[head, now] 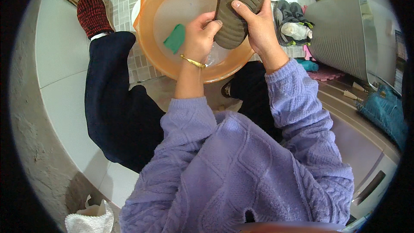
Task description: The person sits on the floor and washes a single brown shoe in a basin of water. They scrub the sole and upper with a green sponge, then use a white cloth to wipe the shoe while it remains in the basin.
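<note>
Over an orange plastic basin point(147, 43), both my hands hold a brown slipper point(234, 34) with its ridged sole facing up. My left hand point(201, 35) pinches the slipper's left edge near its lower end, and a gold bracelet circles that wrist. On the other side, my right hand point(261, 27) grips the right edge, its thumb laid across the sole. The slipper's underside and most of my fingertips are hidden. Cloudy water point(168, 9) fills the bottom of the basin. A green scouring pad point(175, 38) lies in it, left of my left hand.
Right of the basin are grey shoes point(286, 13) and a whitish bottle point(296, 31). Beyond them stands a large grey ribbed bin point(339, 29), with blue fabric point(383, 110) nearer me. My left foot wears a red-black knitted shoe point(93, 14). A white cloth point(92, 218) lies lower left.
</note>
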### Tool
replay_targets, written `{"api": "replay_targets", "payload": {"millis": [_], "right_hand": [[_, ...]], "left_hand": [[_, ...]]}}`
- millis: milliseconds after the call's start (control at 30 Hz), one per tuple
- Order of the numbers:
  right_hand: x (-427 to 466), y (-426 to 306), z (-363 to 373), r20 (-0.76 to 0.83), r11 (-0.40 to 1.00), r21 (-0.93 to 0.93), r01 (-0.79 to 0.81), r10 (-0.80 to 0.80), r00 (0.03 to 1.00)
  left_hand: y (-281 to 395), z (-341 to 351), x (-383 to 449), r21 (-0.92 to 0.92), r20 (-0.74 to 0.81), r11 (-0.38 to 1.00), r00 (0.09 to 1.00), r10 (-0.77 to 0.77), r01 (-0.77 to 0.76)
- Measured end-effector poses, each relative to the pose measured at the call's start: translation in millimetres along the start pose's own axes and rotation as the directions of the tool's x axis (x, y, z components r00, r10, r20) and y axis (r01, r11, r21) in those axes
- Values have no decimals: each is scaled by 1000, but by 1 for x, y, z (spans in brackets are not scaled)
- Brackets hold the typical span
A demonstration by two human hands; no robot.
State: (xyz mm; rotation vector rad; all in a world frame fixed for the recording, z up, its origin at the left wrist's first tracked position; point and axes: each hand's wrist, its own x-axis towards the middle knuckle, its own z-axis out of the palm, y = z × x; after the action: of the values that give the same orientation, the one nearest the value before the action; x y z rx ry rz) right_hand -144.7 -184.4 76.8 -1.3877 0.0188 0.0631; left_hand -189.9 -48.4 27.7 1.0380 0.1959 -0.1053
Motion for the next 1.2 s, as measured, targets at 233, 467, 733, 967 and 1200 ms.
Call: {"api": "replay_targets", "payload": {"millis": [233, 467, 733, 967, 1200], "right_hand": [[2, -5, -5, 27, 998, 66, -14, 12, 1000], [1, -4, -5, 42, 998, -29, 50, -48, 998], [2, -2, -7, 31, 990, -108, 88, -85, 996], [2, -2, -8, 30, 999, -26, 42, -42, 999], [1, -8, -10, -4, 999, 8, -38, 38, 999]], "left_hand": [[9, -5, -2, 138, 92, 989, 993, -68, 54], [4, -6, 0, 231, 20, 973, 1000, -5, 0], [1, -10, 0, 382, 108, 920, 993, 52, -90], [5, -10, -2, 230, 112, 972, 993, 25, -51], [9, -12, -2, 400, 227, 908, 973, 29, -121]]}}
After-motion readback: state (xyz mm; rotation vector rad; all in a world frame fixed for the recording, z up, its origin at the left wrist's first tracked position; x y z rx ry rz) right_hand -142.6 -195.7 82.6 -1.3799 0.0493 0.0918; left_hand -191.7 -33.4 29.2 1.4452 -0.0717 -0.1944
